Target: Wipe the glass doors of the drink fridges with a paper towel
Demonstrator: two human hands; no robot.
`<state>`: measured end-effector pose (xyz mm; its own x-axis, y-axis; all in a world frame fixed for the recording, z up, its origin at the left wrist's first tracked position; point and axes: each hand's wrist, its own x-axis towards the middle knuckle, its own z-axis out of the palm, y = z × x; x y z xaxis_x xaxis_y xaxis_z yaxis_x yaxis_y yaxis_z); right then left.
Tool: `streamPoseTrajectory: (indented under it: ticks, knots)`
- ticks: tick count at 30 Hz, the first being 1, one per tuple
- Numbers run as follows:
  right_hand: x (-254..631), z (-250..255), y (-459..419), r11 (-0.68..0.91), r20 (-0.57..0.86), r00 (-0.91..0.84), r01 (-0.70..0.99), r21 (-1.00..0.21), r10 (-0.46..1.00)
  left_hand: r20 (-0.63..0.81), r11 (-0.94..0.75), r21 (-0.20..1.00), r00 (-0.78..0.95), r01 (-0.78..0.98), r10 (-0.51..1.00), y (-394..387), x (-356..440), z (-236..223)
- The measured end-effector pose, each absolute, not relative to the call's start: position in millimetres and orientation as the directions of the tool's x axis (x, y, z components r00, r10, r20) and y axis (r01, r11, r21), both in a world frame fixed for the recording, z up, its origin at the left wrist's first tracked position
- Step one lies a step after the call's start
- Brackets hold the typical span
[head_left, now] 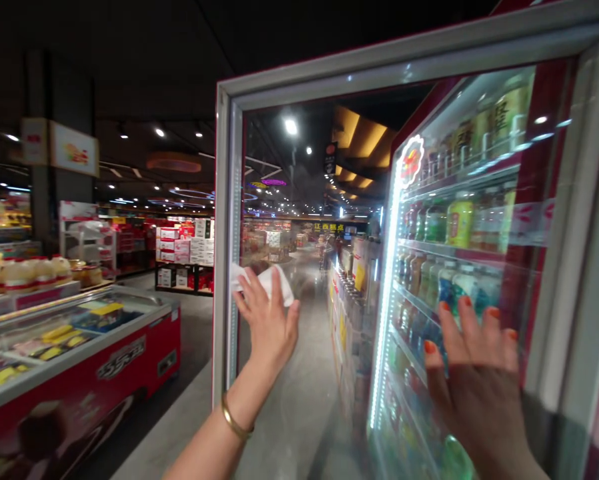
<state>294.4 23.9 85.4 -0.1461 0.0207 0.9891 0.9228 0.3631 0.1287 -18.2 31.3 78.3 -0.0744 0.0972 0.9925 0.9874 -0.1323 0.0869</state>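
Note:
My left hand (267,320), with a gold bangle on its wrist, presses a white cloth (281,285) against the glass of an open cooler door. The fingers are spread over the cloth, which shows between and beside them. To the right, my right hand (479,373) is open, its fingers slightly apart and pointing up. It is at the right part of the same glass; whether the palm touches it I cannot tell. The door has a grey frame (223,220). Bottles (459,220) on lit shelves appear in the glass behind my right hand.
At the left stands a red chest freezer (144,360) with packaged goods inside. Beyond it are white jugs (29,275) and stacked boxes (184,243). A grey pillar (59,93) carries a sign. Grey floor (192,333) runs between the freezer and the door.

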Motion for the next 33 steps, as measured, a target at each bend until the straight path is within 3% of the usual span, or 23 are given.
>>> streamPoseTrajectory:
  ticks: [3,5,7,10,11,12,13,15,16,17,18,21,22,23,26,28,29,32,33]
  knots:
    - [298,67,36,0.337,0.981,-0.193,0.924,0.179,0.008,0.897,-0.223,-0.403,0.431,0.888,0.096,19,-2,59]
    - [296,59,41,0.365,0.985,-0.174,0.915,0.169,-0.021,0.788,-0.23,-0.575,0.607,0.785,0.102,16,-7,55]
    - [294,55,44,0.383,0.986,-0.164,0.91,0.16,-0.023,0.851,-0.159,-0.495,0.514,0.854,0.109,17,-21,66]
    - [296,55,46,0.379,0.986,-0.163,0.912,0.16,-0.025,0.984,-0.053,-0.163,0.166,0.985,0.056,23,-29,88]
    - [296,55,46,0.384,0.988,-0.153,0.911,0.152,-0.028,0.989,-0.054,-0.138,0.141,0.989,0.054,24,-25,89]
    - [297,55,46,0.393,0.99,-0.137,0.909,0.139,-0.033,0.977,-0.074,-0.199,0.204,0.977,0.069,24,-20,84]
    - [297,55,46,0.401,0.992,-0.12,0.908,0.125,-0.036,0.933,-0.108,-0.337,0.347,0.935,0.098,23,-15,76]
    - [296,55,44,0.409,0.995,-0.098,0.907,0.097,-0.019,0.734,-0.19,-0.637,0.663,0.747,0.147,20,-15,60]
    - [295,55,43,0.409,0.996,-0.091,0.908,0.086,-0.007,0.668,-0.211,-0.696,0.727,0.686,0.159,18,-21,57]
    - [294,55,42,0.41,0.996,-0.089,0.909,0.077,0.011,0.679,-0.209,-0.682,0.713,0.701,0.177,17,-30,58]
    - [293,56,41,0.41,0.995,-0.093,0.91,0.07,0.038,0.757,-0.186,-0.594,0.622,0.782,0.198,17,-41,65]
    - [291,59,41,0.38,0.992,-0.095,0.923,0.058,0.078,0.969,-0.123,-0.144,0.165,0.982,0.183,25,-65,98]
    - [292,60,42,0.354,0.992,-0.107,0.932,0.079,0.06,0.982,-0.131,-0.072,0.094,0.989,0.166,28,-64,105]
    - [293,59,44,0.32,0.991,-0.128,0.941,0.112,0.032,0.98,-0.159,-0.09,0.116,0.983,0.161,30,-60,107]
    - [297,51,48,0.234,0.98,-0.197,0.951,0.201,-0.04,0.846,-0.264,-0.454,0.504,0.851,0.17,30,-44,95]
    - [298,38,51,0.217,0.975,-0.215,0.951,0.221,-0.051,0.772,-0.263,-0.566,0.614,0.781,0.162,28,-44,93]
    - [299,31,52,0.218,0.973,-0.225,0.948,0.23,-0.049,0.815,-0.239,-0.515,0.556,0.823,0.162,28,-48,97]
    - [298,12,51,0.227,0.973,-0.232,0.947,0.229,-0.013,0.971,-0.193,-0.156,0.186,0.969,0.151,34,-54,119]
    - [299,8,49,0.229,0.974,-0.226,0.948,0.219,0.005,0.98,-0.205,-0.094,0.126,0.974,0.152,37,-51,122]
